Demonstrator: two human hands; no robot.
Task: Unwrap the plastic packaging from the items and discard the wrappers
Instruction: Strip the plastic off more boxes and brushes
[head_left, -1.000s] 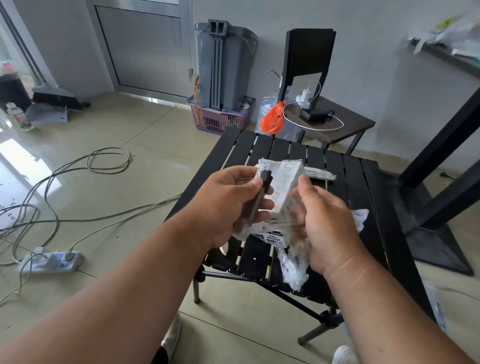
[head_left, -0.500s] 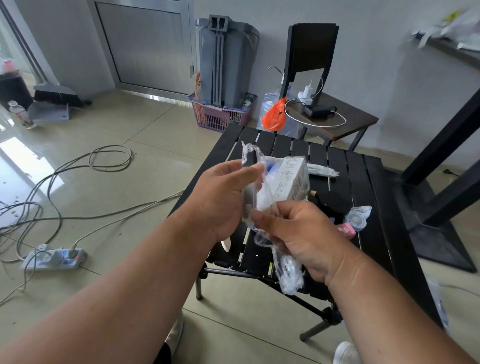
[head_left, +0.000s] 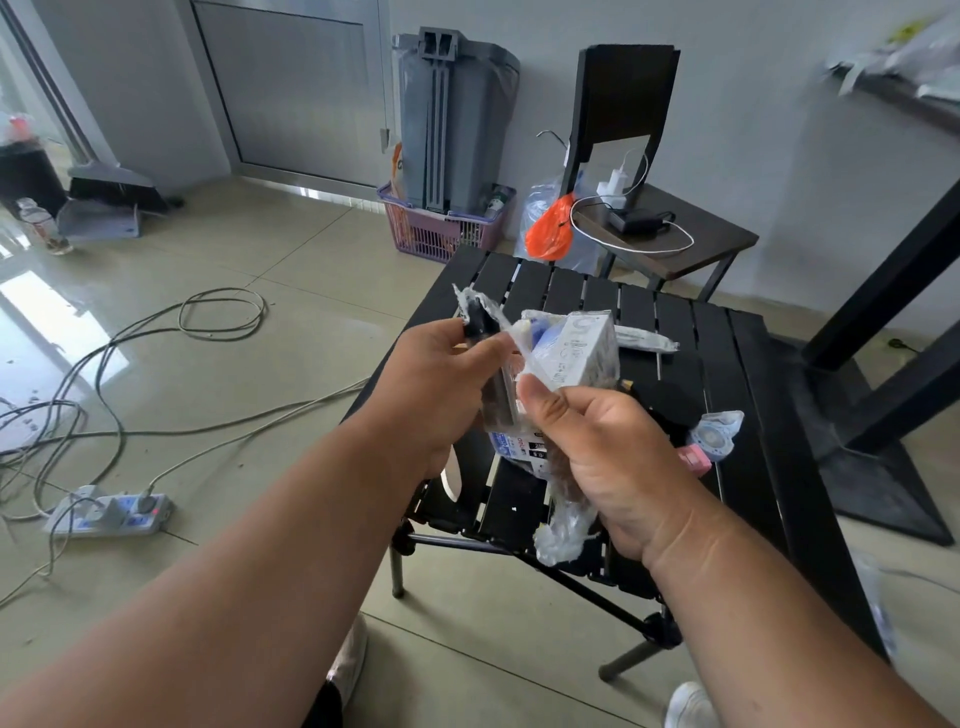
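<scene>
Plastic wrap (head_left: 563, 530) still clings to the white box (head_left: 582, 353): your right hand (head_left: 608, 457) has its grip clamped on both, while your left hand (head_left: 441, 384) pinches the black pen (head_left: 480, 325) above the tabletop (head_left: 727, 364). Unwrapping looks midway; nothing discarded yet.

No legible text on packaging (head_left: 524, 447)

You have two hands up: left hand (head_left: 441, 384), right hand (head_left: 613, 457). Between them are one white cardboard box (head_left: 582, 353), one dark slim pen-like stick (head_left: 480, 332), one crumpled clear plastic wrapper (head_left: 566, 530). One black slatted folding table (head_left: 737, 374) stands below.
</scene>
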